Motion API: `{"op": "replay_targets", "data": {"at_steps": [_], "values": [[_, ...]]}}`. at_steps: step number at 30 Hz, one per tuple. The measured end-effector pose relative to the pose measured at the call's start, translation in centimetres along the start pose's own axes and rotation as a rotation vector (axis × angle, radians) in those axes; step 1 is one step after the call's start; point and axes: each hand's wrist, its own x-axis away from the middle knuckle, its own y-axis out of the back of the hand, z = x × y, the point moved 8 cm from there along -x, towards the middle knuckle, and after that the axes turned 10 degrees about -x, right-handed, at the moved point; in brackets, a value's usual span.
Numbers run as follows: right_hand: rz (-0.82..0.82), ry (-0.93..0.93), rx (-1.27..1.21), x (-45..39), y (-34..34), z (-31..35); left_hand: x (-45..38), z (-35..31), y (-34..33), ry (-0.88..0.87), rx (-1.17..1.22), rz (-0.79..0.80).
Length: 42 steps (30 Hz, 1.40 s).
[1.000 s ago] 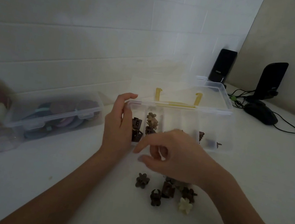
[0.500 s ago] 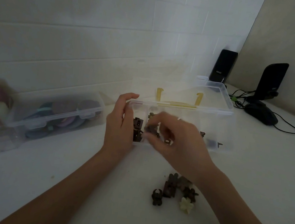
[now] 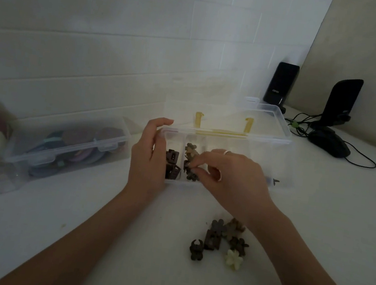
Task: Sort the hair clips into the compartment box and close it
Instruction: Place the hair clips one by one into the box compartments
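A clear compartment box (image 3: 264, 141) stands open on the white table, lid tilted back with yellow clasps. My left hand (image 3: 149, 154) grips its left end, fingers curled over the rim. My right hand (image 3: 230, 175) reaches into the second compartment from the left and pinches a brown flower clip (image 3: 191, 174) there. Square dark brown clips (image 3: 172, 164) fill the leftmost compartment, and a beige flower clip (image 3: 191, 148) lies at the back of the second. A small pile of loose clips (image 3: 217, 237) lies on the table near my right forearm, with a cream flower clip (image 3: 234, 259) at its front.
A closed clear box (image 3: 69, 145) of round coloured items stands to the left, with blurred containers beyond it. Two black speakers (image 3: 281, 84), a black mouse (image 3: 328, 143) and cables sit at the back right against the wall.
My right hand picked a brown flower clip from the pile's left side, carried it up into the box and now lowers it into the second compartment. The left hand stayed on the box.
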Motion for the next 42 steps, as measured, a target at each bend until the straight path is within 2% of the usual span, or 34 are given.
{"op": "replay_targets", "data": {"at_steps": [2,4,8,10,12,16,21,23,27,30,34,39,42], "values": [[0.137,0.044,-0.091,0.0,-0.4,0.8,-0.1,0.1,0.0,0.011,0.000,0.000],[0.370,0.027,-0.172,0.5,-1.3,1.5,-0.1,0.2,-0.1,0.013,0.001,0.013],[0.856,-0.132,-0.262,3.5,-2.9,1.8,-0.2,0.1,-0.1,0.016,-0.045,0.024],[0.970,-0.157,-0.195,4.8,-3.9,1.8,-0.2,0.0,-0.1,0.014,-0.068,0.025],[0.986,-0.134,-0.109,5.2,-4.7,1.8,-0.2,0.1,-0.2,0.021,-0.068,0.030],[0.922,-0.112,-0.161,4.6,-5.2,2.0,-0.2,0.0,-0.1,0.010,-0.069,0.026],[0.725,-0.049,-0.356,2.7,-4.0,2.3,-0.3,0.3,-0.3,0.036,-0.046,0.028],[0.562,-0.021,-0.477,1.5,-2.8,2.3,-0.3,0.2,-0.2,0.029,-0.044,0.021],[0.088,-0.014,-0.611,-0.2,1.0,0.9,-0.2,-0.1,-0.2,0.016,-0.053,0.019],[-0.109,-0.065,-0.591,-0.4,2.3,-0.6,-0.2,0.2,-0.2,0.047,-0.059,0.021],[-0.250,-0.085,-0.496,-0.3,2.7,-1.6,-0.1,0.3,-0.1,0.038,-0.060,0.013],[-0.237,0.018,-0.018,-1.5,0.8,-0.7,0.0,0.2,-0.2,0.020,-0.038,0.008],[-0.289,0.059,0.084,-1.3,0.5,0.0,0.0,0.1,-0.2,0.029,-0.040,0.008]]}}
